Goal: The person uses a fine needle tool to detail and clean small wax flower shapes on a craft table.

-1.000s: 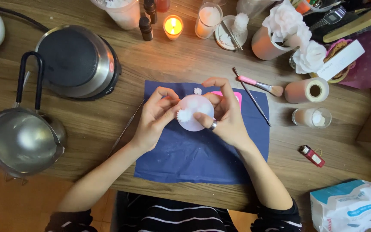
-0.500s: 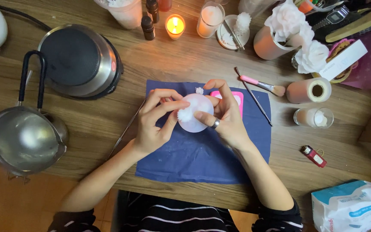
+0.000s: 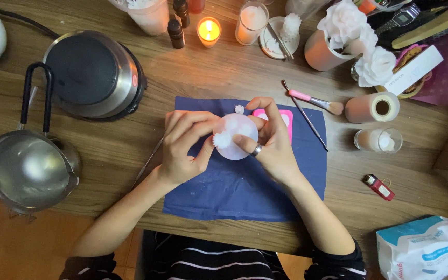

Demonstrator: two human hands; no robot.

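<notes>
Head view: looking straight down on a wooden bench [image 3: 224, 78] crowded with candle-making things.
Held thing: a pale pink, round, translucent silicone mould [image 3: 237, 136], lifted just above a dark blue cloth mat [image 3: 245, 186] that lies flat on the bench near its front edge.
Left hand [image 3: 182, 148]: clasped on the mould's left side, fingers curled over its top, thumb pressing a small white fluffy wax flower [image 3: 222, 139] against the mould's face.
Right hand [image 3: 270, 148]: gripping the mould from the right, thumb laid across its front, a silver ring [image 3: 255, 151] on one finger.
Behind the hands: a second tiny white wax flower [image 3: 239, 109] on the mat, and a bright pink rectangular mould [image 3: 282, 122] partly covered by the right hand.
Right of the mat: a thin metal pick [image 3: 307, 118] and a pink-handled brush [image 3: 317, 101] (the two cross near the brush handle), a pinkish cylindrical candle on its side [image 3: 373, 107], a small glass of white wax [image 3: 378, 140], a red lighter [image 3: 379, 186].
Left of the mat: a round steel hot plate [image 3: 92, 72] and a steel pouring pot with a black handle [image 3: 27, 168] at the bench edge.
Back edge: a lit candle in a small glass [image 3: 209, 31], glowing orange.
</notes>
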